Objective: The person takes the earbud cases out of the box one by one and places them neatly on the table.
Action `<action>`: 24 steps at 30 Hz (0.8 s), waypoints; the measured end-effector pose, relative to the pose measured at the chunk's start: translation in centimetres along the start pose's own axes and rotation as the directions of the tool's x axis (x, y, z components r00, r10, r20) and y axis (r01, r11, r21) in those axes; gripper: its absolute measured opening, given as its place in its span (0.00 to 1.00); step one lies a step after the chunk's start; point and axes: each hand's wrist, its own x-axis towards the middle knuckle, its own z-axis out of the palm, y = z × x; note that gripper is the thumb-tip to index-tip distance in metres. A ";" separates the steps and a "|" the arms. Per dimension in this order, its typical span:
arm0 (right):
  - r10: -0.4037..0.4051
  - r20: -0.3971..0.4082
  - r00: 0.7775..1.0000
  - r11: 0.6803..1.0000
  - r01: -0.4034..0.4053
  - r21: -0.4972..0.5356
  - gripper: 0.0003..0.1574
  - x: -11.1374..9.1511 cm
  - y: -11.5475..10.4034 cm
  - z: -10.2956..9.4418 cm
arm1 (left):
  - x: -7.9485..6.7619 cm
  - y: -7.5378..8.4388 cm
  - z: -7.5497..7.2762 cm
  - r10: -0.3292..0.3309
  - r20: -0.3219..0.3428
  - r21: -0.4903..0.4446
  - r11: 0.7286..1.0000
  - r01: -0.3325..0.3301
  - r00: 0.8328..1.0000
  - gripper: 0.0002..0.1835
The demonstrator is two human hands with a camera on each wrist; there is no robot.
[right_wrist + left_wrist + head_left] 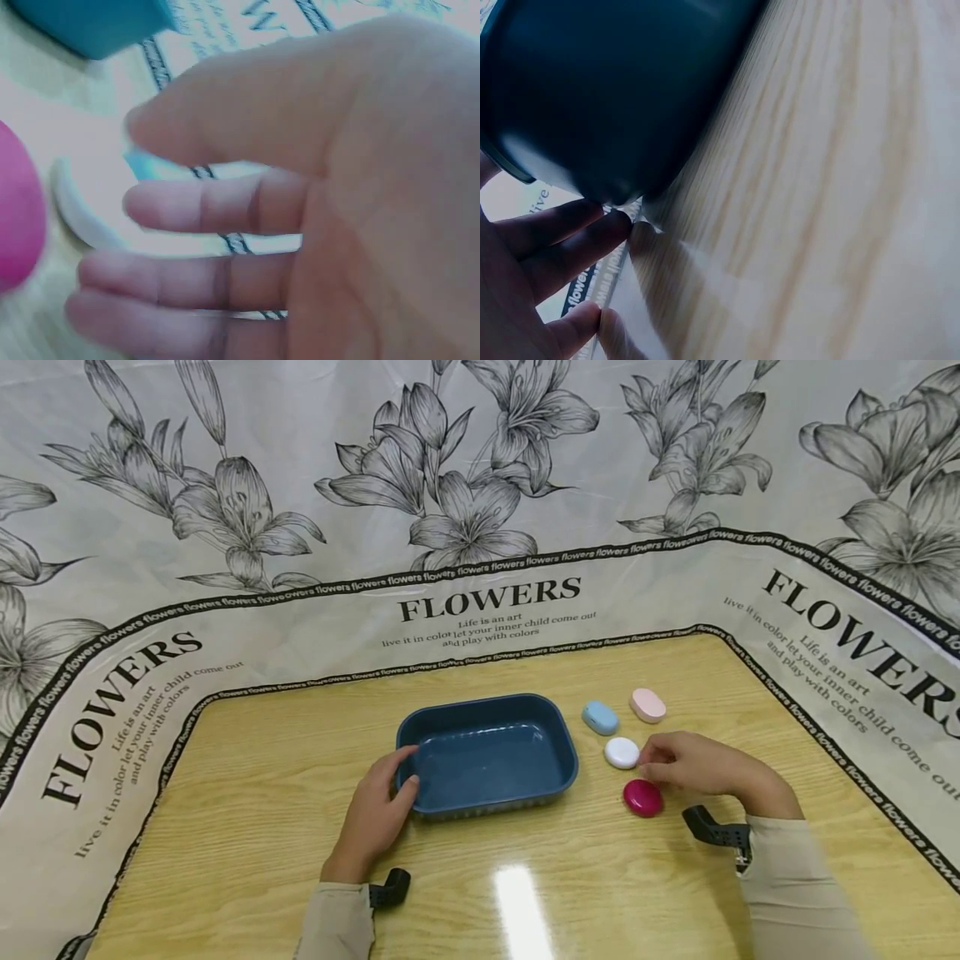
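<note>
My left hand [377, 810] holds the left end of a dark blue rectangular tub [480, 806], its fingertips over the rim. In the left wrist view, other fingers [574, 259] touch or lie close against the tub's outer wall. My right hand [693, 766] is beside a small white rounded piece [622, 752], thumb and fingers apart. In the right wrist view, its fingers [217, 206] extend towards the white piece, gripping nothing; whether they touch it I cannot tell. A glossy magenta round piece [642, 797] lies just nearer than the white one.
A light blue oval piece [601, 718] and a pale pink oval piece [648, 705] lie beyond the white one, right of the tub. All rest on a wood-grain table [247, 827]. A flower-printed cloth [480, 602] borders the table at the back and sides.
</note>
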 end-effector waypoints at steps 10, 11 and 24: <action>0.061 -0.530 0.846 0.998 -0.034 0.059 0.15 -0.8 1.2 -2.2 | -0.1 -0.1 -0.1 -0.021 0.005 0.020 1.000 0.021 1.000 0.24; 0.062 -0.530 0.845 0.997 -0.032 0.067 0.16 -0.6 1.2 -2.1 | -0.1 -0.2 -0.1 -0.020 0.005 0.020 1.000 0.020 1.000 0.25; 0.043 -0.426 0.904 0.996 -0.006 0.088 0.19 1.7 -0.1 0.4 | -0.9 -0.6 -0.4 0.035 -0.016 0.034 0.999 -0.035 0.999 0.27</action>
